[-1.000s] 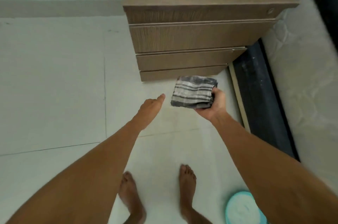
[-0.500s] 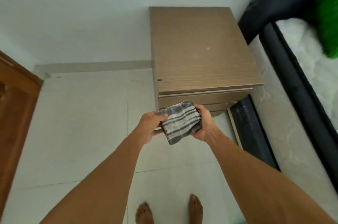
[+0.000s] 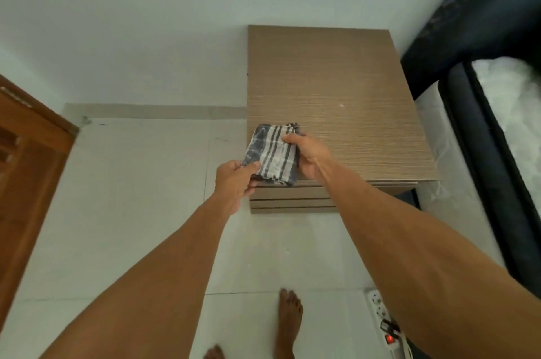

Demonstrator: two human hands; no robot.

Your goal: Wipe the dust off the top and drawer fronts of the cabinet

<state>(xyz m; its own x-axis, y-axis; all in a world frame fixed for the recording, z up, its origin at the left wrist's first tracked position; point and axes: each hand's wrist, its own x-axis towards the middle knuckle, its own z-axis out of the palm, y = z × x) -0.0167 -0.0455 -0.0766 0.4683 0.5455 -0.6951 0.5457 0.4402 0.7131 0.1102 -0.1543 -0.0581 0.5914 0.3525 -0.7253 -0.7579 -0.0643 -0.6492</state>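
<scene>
One cabinet ahead of hands, one cloth between two hands: left, right; two feet and one power strip below them

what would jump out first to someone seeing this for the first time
Two bare arms reach into the middle of the view, the left hand and right hand together gripping a folded grey striped cloth. It is held over the front left corner of a brown wood-grain cabinet against the white wall. A dark bed frame fills the right edge.
</scene>
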